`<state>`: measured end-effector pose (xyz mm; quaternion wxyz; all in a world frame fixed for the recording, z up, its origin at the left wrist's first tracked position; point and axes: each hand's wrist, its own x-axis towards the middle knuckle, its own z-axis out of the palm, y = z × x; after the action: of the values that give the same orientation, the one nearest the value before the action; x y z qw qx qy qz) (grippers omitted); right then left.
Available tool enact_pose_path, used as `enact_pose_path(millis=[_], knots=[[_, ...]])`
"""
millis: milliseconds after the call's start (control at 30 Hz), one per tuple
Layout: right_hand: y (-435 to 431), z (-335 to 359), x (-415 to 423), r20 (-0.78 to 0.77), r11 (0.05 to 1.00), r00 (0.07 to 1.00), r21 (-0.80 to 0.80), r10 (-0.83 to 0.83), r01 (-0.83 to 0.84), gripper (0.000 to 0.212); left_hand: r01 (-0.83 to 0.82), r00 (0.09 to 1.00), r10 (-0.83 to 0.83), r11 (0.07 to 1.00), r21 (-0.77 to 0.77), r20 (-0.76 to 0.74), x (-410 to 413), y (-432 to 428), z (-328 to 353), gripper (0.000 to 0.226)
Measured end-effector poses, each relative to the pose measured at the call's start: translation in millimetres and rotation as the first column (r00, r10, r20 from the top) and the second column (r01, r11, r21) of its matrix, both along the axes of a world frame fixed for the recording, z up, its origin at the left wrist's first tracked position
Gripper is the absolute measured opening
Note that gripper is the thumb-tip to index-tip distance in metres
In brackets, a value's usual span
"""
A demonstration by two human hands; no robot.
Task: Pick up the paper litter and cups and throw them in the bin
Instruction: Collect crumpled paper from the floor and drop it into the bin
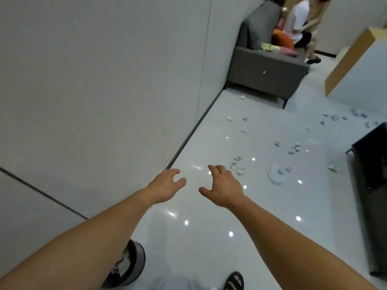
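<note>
Presently the bin (139, 261) sits low left, half hidden under the forearm, scraps inside. Left hand (165, 185) and right hand (224, 186): each grip apart, fingers spread, empty. Paper litter (234, 165) lies just beyond the right hand on the floor (209, 208); what looks like a squashed cup (276, 174) lies further right. Risk: small scraps may slip from a loose grip on the carry to the bin, and the glossy floor may be slippery

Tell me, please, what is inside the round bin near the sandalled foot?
The bin holds crumpled paper. The left forearm covers much of its opening, so whatever else lies inside cannot be seen.
</note>
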<state>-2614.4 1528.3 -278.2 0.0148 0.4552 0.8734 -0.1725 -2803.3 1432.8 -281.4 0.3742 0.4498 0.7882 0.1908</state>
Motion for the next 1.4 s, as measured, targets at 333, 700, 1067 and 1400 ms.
enact_pose_path(millis=[333,700,1067,1400], knots=[[130,7,205,0.025,0.958,0.957,0.013,-0.288,0.288,0.083,0.252,0.968,-0.252,0.967,0.039,0.004,174,183,21,0.061],[215,-26,256,0.121,0.925,0.926,-0.089,-0.358,0.369,0.085,0.319,0.947,-0.32,0.945,-0.069,-0.003,205,281,-10,0.065],[396,-52,208,0.204,0.906,0.903,-0.121,-0.378,0.406,0.087,0.321,0.947,-0.32,0.944,-0.081,0.02,144,471,-41,0.065],[520,-125,190,0.208,0.856,0.895,-0.27,-0.395,0.441,0.084,0.335,0.936,-0.351,0.903,-0.268,-0.011,121,602,-95,0.068]])
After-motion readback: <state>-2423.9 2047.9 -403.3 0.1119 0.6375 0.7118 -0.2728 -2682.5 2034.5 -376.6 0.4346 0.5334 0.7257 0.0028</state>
